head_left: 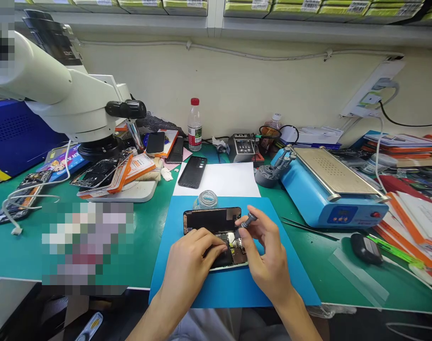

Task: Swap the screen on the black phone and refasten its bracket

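An opened phone [233, 251] lies on a blue mat [233, 289], its screen panel [210, 220] folded up beside it. My left hand [189, 263] rests on the phone body, fingers curled and pressing it down. My right hand [267, 258] pinches a small grey screwdriver [247, 222], its tip pointing down at the phone's exposed internals. A small clear round dish [206, 200] sits just behind the screen.
A white microscope [70, 94] stands at the left over several phones and orange packages. A black phone [192, 171] lies on white paper [226, 180]. A blue heating machine [325, 189], tweezers [308, 228], a water bottle [194, 124] and stacked orange boxes [414, 222] are at the right.
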A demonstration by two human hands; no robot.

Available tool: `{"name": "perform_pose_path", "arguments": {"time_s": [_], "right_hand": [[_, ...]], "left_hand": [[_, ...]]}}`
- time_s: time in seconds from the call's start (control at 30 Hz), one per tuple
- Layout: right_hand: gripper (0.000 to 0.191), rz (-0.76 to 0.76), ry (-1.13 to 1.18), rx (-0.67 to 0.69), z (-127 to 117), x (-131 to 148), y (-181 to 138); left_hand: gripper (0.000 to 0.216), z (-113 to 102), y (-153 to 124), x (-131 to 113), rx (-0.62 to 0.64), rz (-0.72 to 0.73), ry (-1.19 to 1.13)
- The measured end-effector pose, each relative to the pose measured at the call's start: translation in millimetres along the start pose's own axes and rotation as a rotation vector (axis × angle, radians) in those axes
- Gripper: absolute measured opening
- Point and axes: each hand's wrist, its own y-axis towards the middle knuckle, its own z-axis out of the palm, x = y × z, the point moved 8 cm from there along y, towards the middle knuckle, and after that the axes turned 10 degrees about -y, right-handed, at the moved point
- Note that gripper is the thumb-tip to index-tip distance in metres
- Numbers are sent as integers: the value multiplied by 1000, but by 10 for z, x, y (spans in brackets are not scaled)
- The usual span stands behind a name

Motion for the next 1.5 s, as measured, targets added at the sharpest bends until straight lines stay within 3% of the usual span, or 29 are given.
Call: {"name": "perform_pose_path", "arguments": {"time_s": [0.27,0.37,0.5,0.63,0.87,1.03,1.5], "right_hand": [[51,24,169,61,58,11,-40],[49,22,174,-24,-21,10,-23],[51,32,94,-134,-89,44,49],[51,-21,50,-16,143,193,139],[52,-67,12,121,487,286,122],[57,-164,-52,150,543,338,96],[56,-142,-33,172,557,322,99]], "left_hand": [[10,19,12,2,3,15,6],[11,-30,-18,-34,-6,17,2],[15,-261,-141,-61,-73,30,32],[15,-451,-247,68,-113,2,88],[15,-453,-244,286,-106,-64,18],[13,-455,-242,321,-120,-98,-36],[11,-442,-249,321,-136,-90,-21]]}}
